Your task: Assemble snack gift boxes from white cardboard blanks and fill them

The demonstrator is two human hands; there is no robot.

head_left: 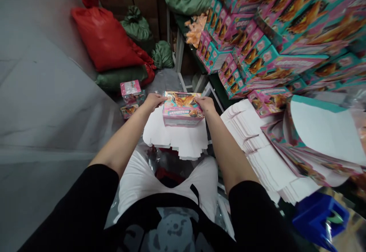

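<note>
A pink and teal printed cardboard box [183,109], with food pictures on its face, is held between my two hands above my lap. My left hand [154,101] pinches its upper left corner, fingers closed. At the upper right corner my right hand [205,104] grips it the same way, the thumb on the front. Under the box lies a stack of flat white die-cut cardboard blanks [188,143], resting about my knees. Whether anything is inside the box cannot be seen.
To the right, a dark table carries stacked finished boxes [254,53], white flat blanks [263,156], curved printed sheets [317,126] and a blue tape dispenser [317,217]. A red sack [105,34] and green sacks [137,27] lie ahead. Small packages [130,90] sit left of my hands.
</note>
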